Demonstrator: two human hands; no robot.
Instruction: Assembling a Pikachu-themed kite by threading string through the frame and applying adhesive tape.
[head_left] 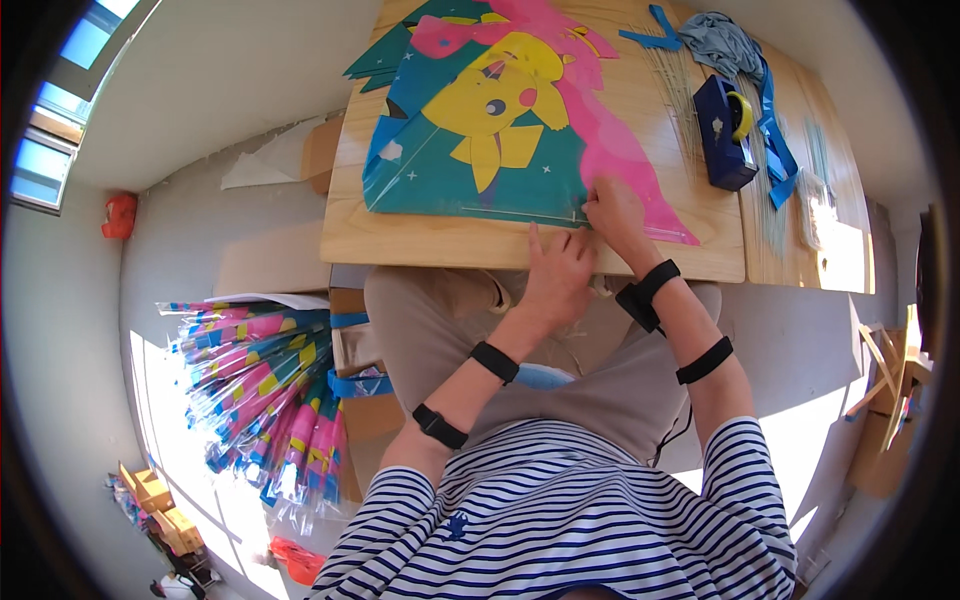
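Note:
A printed kite sail point(545, 190) in green, pink and yellow, with a cartoon face on it, lies flat on the wooden table point(450, 240). Along its near edge runs a thin pale rod point(500, 212). My right hand point(615, 215) is closed at that edge, its fingertips pinching the sail near the rod's right end. Just left of it, my left hand point(560, 270) rests at the table's front edge, index finger stretched toward the sail and the other fingers bent. It holds nothing that I can see.
A dark blue tape dispenser point(725, 140) with yellow tape stands at the right, beside thin rods point(675, 90), a blue ribbon point(775, 150) and a grey cloth point(720, 45). More green sails point(385, 60) lie at the far left. Several rolled, wrapped kites point(265, 390) are piled left of my legs.

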